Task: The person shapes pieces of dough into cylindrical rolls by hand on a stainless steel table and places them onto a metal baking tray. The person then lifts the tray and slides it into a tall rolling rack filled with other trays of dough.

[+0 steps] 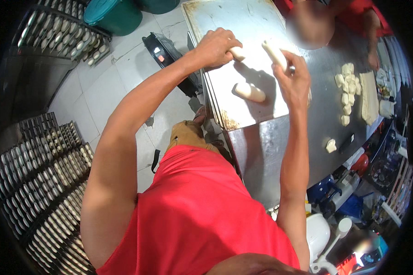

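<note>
A pale metal tray (231, 110), browned at the edges, lies stacked on others at the end of the steel table. At its upper left my left hand (220, 48) is closed on a short pale dough roll (237, 52). To the right, my right hand (293, 75) grips a longer dough roll (274, 54), which slants up from between thumb and fingers. A third dough roll (250, 91) lies on the tray between and below my hands.
Cut dough pieces (346, 91) and a long dough strip (369, 96) lie on the steel table (326, 110). Another person (371, 25) in red stands across it. Racks of dough trays (41, 178) stand at left, green tubs (112, 16) and a black crate (163, 52) on the floor.
</note>
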Motion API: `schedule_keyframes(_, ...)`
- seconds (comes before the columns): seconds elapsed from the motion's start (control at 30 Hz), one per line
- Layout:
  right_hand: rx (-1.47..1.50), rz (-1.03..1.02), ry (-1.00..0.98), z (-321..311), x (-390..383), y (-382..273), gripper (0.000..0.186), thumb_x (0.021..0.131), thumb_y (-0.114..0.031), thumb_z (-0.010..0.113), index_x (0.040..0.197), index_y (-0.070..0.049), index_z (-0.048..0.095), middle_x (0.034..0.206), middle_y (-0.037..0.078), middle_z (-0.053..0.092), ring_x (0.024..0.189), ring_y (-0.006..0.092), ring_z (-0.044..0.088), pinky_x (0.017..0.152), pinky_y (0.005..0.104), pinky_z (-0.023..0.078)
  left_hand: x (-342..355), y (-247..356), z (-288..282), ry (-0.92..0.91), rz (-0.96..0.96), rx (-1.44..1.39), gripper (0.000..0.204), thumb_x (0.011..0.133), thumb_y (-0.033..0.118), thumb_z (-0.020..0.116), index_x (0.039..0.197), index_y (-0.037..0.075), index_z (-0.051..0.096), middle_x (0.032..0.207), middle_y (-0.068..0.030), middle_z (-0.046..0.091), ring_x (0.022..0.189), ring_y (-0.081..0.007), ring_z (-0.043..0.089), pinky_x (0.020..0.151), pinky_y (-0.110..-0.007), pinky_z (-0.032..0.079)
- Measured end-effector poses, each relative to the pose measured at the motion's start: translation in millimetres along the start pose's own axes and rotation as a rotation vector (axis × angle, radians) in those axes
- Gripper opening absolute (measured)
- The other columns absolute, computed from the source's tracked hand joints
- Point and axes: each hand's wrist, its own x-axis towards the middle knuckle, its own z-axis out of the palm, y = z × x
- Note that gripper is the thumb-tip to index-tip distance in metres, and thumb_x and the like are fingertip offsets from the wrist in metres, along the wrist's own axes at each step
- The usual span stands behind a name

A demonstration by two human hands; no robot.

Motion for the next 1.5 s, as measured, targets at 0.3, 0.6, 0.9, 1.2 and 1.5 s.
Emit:
schedule_keyframes(0.3,0.115,-0.147,-0.071,109,103,-11,0.036,0.081,-0.018,0.078,0.113,-0.003,0.071,0.103,0.015,0.071,0.092,0.0300,0.069,0.085,0.0384,0.055,-19,-5,-8,0.012,-0.087,-0.054,0.059,0.079,0.013,0.073,0.134,-0.001,0.058,0.138,-0.0205,0.055,0.130,-0.0388,0.050,0.111,-0.049,0.041)
schedule_keyframes(0.6,-0.042,-0.306,-0.027,132,88,-4,0.039,0.087,-0.025,0.078,0.118,-0.002,0.070,0.121,0.021,0.069,0.118,0.0405,0.061,0.103,0.0474,0.048,-85,13,-23,0.265,-0.367,-0.171,0.060,0.077,0.004,0.077,0.135,0.006,0.061,0.151,-0.0187,0.047,0.141,-0.0406,0.043,0.120,-0.052,0.031)
schedule_keyframes(0.9,-0.201,0.237,0.038,-24,-18,50,0.025,0.087,-0.007,0.073,0.112,-0.002,0.072,0.112,0.016,0.072,0.106,0.0320,0.068,0.095,0.0409,0.053,-91,36,-12,0.302,-0.283,-0.267,0.041,0.077,0.003,0.076,0.117,0.007,0.070,0.138,-0.0127,0.057,0.132,-0.0335,0.051,0.110,-0.047,0.040)
schedule_keyframes(1.2,-0.584,-0.186,-0.110,32,63,65,0.041,0.082,-0.001,0.070,0.122,-0.003,0.069,0.120,0.016,0.071,0.116,0.0358,0.061,0.105,0.0429,0.046,-5,12,-17,-0.009,0.016,0.043,0.068,0.077,0.006,0.073,0.143,0.010,0.054,0.149,-0.0129,0.051,0.135,-0.0338,0.048,0.107,-0.051,0.040)
schedule_keyframes(1.5,-0.420,0.017,-0.265,30,90,78,0.041,0.085,-0.015,0.074,0.122,0.002,0.071,0.110,0.025,0.070,0.105,0.0430,0.066,0.097,0.0490,0.052,22,-14,-23,-0.169,0.044,-0.111,0.038,0.078,0.003,0.065,0.115,0.005,0.074,0.116,-0.0107,0.069,0.113,-0.0304,0.061,0.102,-0.043,0.048)
